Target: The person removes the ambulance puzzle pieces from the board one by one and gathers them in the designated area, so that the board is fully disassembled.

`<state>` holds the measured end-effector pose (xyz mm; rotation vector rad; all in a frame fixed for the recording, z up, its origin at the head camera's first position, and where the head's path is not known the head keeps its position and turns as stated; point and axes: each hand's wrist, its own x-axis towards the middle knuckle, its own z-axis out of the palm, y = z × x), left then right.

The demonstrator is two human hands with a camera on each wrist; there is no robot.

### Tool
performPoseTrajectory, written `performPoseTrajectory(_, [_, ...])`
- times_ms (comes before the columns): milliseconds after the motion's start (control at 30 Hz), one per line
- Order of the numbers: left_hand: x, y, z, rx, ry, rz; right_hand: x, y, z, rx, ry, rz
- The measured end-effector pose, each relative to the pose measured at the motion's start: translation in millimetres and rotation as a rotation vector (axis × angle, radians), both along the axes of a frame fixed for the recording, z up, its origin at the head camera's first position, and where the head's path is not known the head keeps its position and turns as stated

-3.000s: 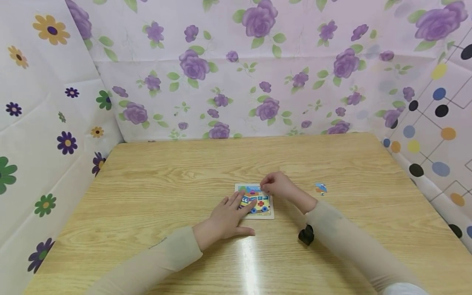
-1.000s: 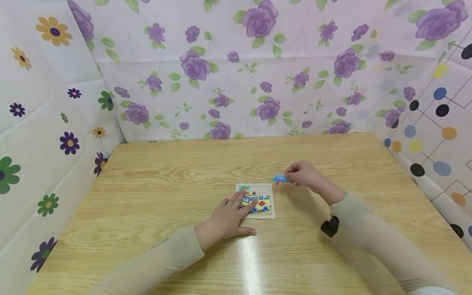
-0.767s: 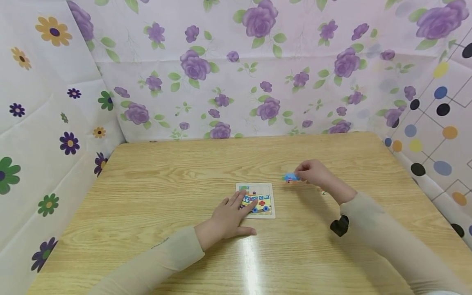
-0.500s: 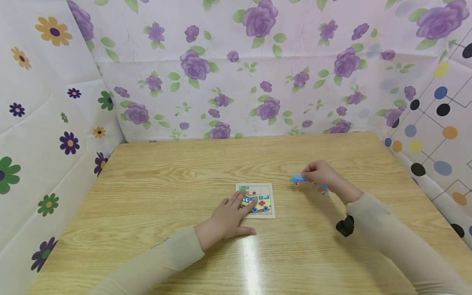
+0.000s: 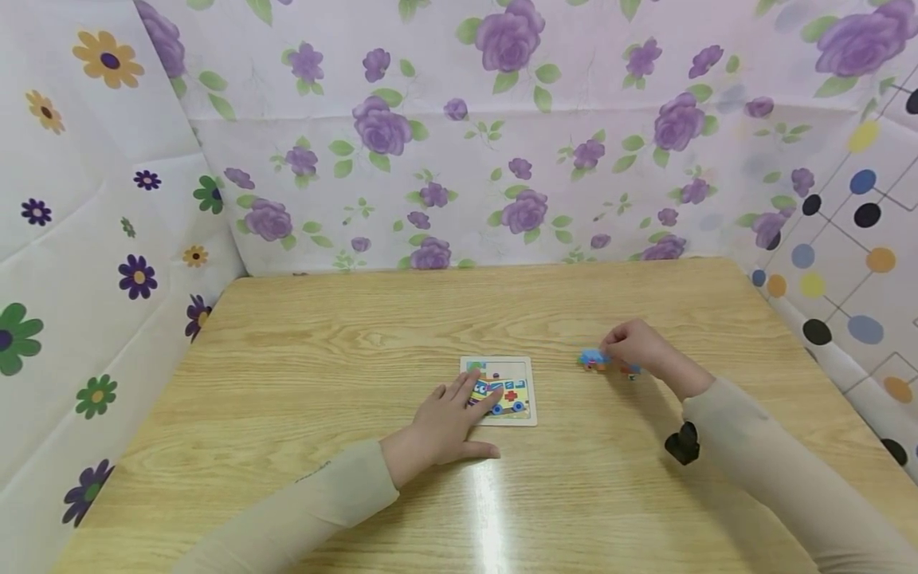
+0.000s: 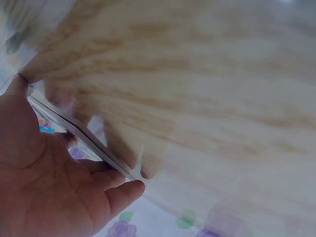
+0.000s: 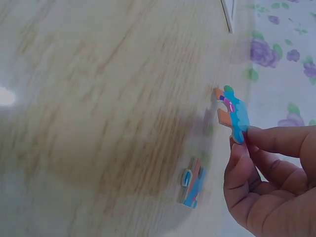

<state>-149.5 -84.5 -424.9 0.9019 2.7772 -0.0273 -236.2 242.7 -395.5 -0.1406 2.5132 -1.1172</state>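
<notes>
Blue piece [image 7: 240, 114]: held tilted in the right hand [image 5: 636, 344], well to the right of the board [image 5: 511, 370]; at this angle, hard to tell whether touching the table [image 5: 323, 351].
Handling: likely light and stiff, like thin wood or thick card; probably a little slippery on the printed face, and weakest at the narrow knobs.
Where to hold: best by the edges at one end, leaving the cut-outs free.
Right hand: pinching one end of the blue piece between thumb and forefinger.
Second piece [image 7: 197, 186]: lying loose just beside the right hand, blue and orange.
Board: flat, white-rimmed, showing a yellow ambulance, with a blank stretch near the top.
Left hand [image 5: 443, 426]: resting on the board's left part, fingers straight and spread, gripping nothing.
Table: pale wood grain, smooth-looking, streaked with glare in front.
Room: purple-flowered cloth [image 5: 610, 179] behind, bright-flowered cloth [image 5: 68, 159] at left, dotted cloth [image 5: 839, 319] at right.
</notes>
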Motion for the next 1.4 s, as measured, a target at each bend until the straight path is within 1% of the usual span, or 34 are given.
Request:
performPoseTrajectory(167, [1.0,-0.2,0.0,-0.008,-0.001,0.0,-0.7,-0.9,-5.2,0.025,-0.001,-0.037])
performPoseTrajectory(333, [1.1,0.1,1.5,-0.013,0.005,-0.002,-2.9,-0.4,-8.2,0.042,0.007,-0.047])
performPoseTrajectory(600, [0.5,0.9,-0.1,-0.021,0.011,-0.007,-4.2,0.4,-6.2,0.039,-0.025,-0.058])
performPoseTrajectory(733, [0.3,1.2,0.2,-0.024,0.013,-0.01,-4.1,1.0,-4.8,0.038,-0.026,-0.052])
performPoseTrajectory(900, [1.1,1.1,2.0,-0.021,0.009,-0.007,-3.9,1.8,-3.8,0.013,-0.025,-0.046])
performPoseTrajectory(1133, [2.3,1.9,6.5,-0.023,-0.005,-0.003,-2.1,2.2,-0.1,0.011,0.009,-0.049])
performPoseTrajectory(1267, [2.6,2.1,7.4,-0.023,-0.004,-0.003,-2.5,0.4,-2.0,0.068,0.052,-0.035])
performPoseTrajectory(1400, [3.1,2.6,7.0,-0.016,-0.011,0.0,-2.2,-2.0,-8.7,0.134,0.097,-0.009])
